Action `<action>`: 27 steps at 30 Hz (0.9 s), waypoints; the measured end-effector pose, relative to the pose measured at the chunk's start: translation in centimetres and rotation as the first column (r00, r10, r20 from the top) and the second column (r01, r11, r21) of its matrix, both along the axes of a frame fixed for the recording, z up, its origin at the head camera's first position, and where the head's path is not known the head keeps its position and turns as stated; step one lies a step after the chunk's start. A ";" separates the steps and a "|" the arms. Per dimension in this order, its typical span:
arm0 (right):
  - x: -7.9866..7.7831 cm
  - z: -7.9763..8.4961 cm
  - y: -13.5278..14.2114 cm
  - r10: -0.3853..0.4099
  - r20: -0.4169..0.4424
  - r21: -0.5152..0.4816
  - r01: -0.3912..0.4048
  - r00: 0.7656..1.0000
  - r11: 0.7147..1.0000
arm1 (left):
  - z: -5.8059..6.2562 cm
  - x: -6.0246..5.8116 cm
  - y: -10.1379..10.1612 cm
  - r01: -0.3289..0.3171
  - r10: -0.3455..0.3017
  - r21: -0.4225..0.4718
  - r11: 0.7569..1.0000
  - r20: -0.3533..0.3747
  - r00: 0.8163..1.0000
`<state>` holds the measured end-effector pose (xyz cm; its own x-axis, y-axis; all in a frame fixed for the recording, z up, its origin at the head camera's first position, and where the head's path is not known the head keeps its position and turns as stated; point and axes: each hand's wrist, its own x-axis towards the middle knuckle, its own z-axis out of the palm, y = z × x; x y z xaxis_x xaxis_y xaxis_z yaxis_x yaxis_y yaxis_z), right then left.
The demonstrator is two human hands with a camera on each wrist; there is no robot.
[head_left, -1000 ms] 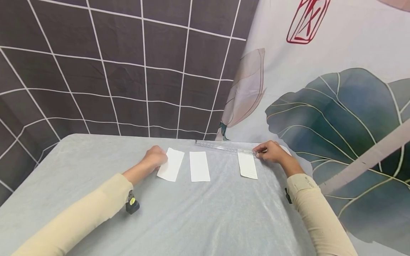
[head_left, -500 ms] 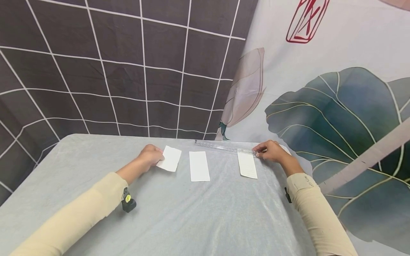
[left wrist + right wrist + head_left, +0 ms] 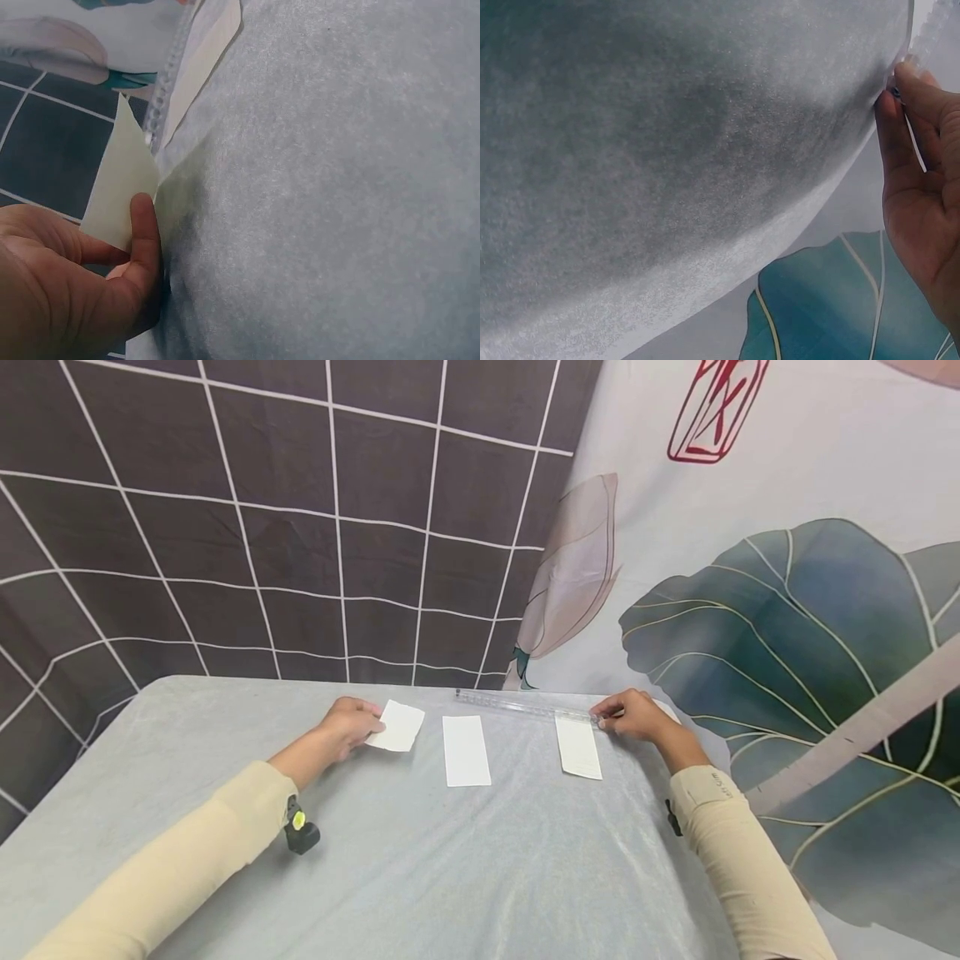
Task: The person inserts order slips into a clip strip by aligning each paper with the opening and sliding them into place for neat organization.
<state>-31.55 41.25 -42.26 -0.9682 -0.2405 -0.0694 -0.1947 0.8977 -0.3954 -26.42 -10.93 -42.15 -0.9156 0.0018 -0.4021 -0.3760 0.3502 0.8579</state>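
Note:
My left hand (image 3: 343, 727) pinches a small white slip of paper (image 3: 400, 727) by its left edge. In the left wrist view that slip (image 3: 124, 180) stands tilted up from the cloth, with the thumb (image 3: 144, 225) against its face. Far to the right, my right hand (image 3: 636, 715) pinches the right end of a clear ruler (image 3: 517, 704) lying along the back of the table. A second white slip (image 3: 466, 752) lies flat between the hands. Under the ruler's right end lies the top of a third slip (image 3: 578, 750). The right wrist view shows fingertips (image 3: 906, 71) on the ruler's end.
A pale grey cloth (image 3: 450, 860) covers the table, whose back edge runs just behind the ruler. Behind it hangs a dark gridded curtain (image 3: 285, 543). To the right is a white curtain printed with large leaves (image 3: 787, 635).
My left hand has drawn slightly left and back with its slip, which has tilted and looks shorter from above. The right hand, ruler and other slips have stayed put.

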 end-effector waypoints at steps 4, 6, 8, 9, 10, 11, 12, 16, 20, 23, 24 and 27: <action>0.0 0.0 0.0 0.003 -0.005 0.003 -0.003 1.000 1.000 | 0.0 -0.2 0.1 0.001 -0.001 0.049 0.999 0.008 1.000; 0.0 -0.1 0.0 0.003 -0.010 0.005 -0.003 1.000 1.000 | 0.1 -0.4 0.3 0.003 -0.004 0.082 0.997 0.010 1.000; 0.0 -0.1 0.0 0.002 -0.013 0.004 -0.002 1.000 1.000 | 0.1 -0.6 0.5 0.010 -0.011 0.108 0.994 0.008 1.000; 0.0 -0.2 0.0 0.000 -0.014 0.003 0.000 1.000 1.000 | 0.2 -0.6 0.6 0.013 -0.014 0.110 0.994 0.008 1.000; 0.1 -0.2 0.0 -0.001 -0.013 0.001 0.001 1.000 1.000 | 0.2 -0.7 0.7 0.017 -0.018 0.112 0.994 0.008 1.000; 0.1 -0.2 0.0 -0.002 -0.013 0.000 0.002 1.000 1.000 | 0.2 -0.7 0.8 0.021 -0.022 0.113 0.993 0.008 1.000; 0.1 -0.2 0.0 -0.001 -0.013 0.001 0.001 1.000 1.000 | 0.2 -0.8 1.0 0.025 -0.026 0.116 0.993 0.010 1.000; 0.0 -0.2 0.0 -0.001 -0.013 0.004 0.001 1.000 1.000 | 0.1 -0.9 1.6 0.037 -0.037 0.109 0.993 -0.002 0.999; -0.1 -0.1 0.0 -0.002 -0.013 0.011 0.002 1.000 1.000 | 0.0 -1.0 2.3 0.036 -0.033 0.104 0.994 -0.029 0.999; -0.1 -0.1 0.0 -0.007 -0.009 0.012 0.007 1.000 1.000 | -0.1 -1.2 2.8 0.028 -0.023 0.105 0.994 -0.044 0.999; -0.1 0.0 0.0 -0.008 -0.007 0.011 0.008 1.000 1.000 | -0.1 -1.2 2.9 0.024 -0.019 0.107 0.994 -0.048 0.999; 0.0 0.0 0.0 -0.009 -0.004 0.008 0.009 1.000 1.000 | -0.3 -1.5 3.4 0.016 -0.010 0.112 0.994 -0.056 0.998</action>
